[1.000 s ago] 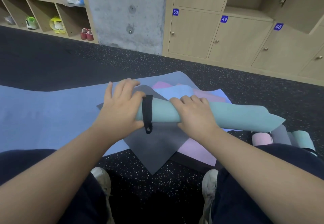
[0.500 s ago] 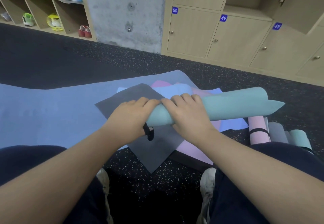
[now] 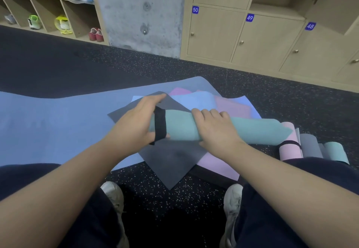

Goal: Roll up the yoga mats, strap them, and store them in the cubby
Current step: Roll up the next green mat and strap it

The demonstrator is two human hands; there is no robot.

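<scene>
On speckled black rubber floor (image 3: 272, 96), a flat blue-grey mat (image 3: 48, 127) extends leftward beneath overlapping thin grey, pink and blue sheets. Left hand (image 3: 134, 125) grips the end of the rolled teal mat (image 3: 252, 131), a soft cylinder banded by a black strap (image 3: 160, 125). Right hand (image 3: 215, 129) curls over its middle. Strapped pink, grey and teal rolls (image 3: 308, 146) lie just beside it.

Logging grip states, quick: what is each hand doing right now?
Left hand: holds the black strap at the teal roll's end.
Right hand: curled over the teal roll, gripping it.
</scene>
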